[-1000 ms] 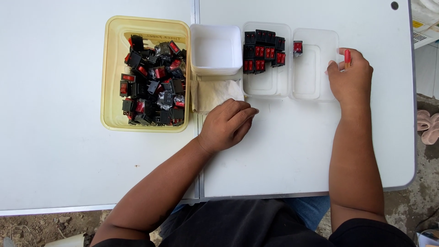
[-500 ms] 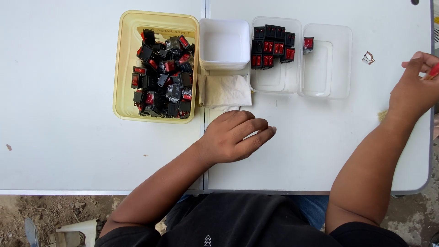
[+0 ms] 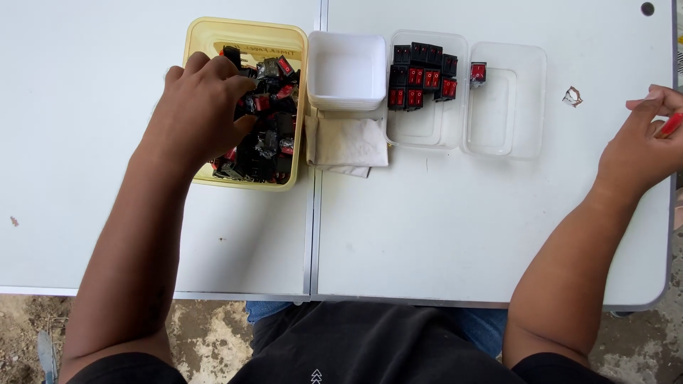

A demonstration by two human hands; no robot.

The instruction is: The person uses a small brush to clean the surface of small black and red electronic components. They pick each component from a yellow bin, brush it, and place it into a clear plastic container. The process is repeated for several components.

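About a dozen red rocker switches [image 3: 420, 75] sit sorted in the clear tray [image 3: 498, 146], while her left hand [image 3: 203, 107] digs, fingers spread, into the full yellow tub [image 3: 206, 32] and her right hand [image 3: 644, 146] pinches something red.

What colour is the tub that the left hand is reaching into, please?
Pale yellow tub, seen in the head view; the left hand is over it.

Bare table [image 3: 462, 227] is left open below both sets of fingers. Right of the left fingers [image 3: 238, 85], passage is blocked by white tub [image 3: 346, 71], folded cloth [image 3: 346, 142] and clear tray [image 3: 509, 107].
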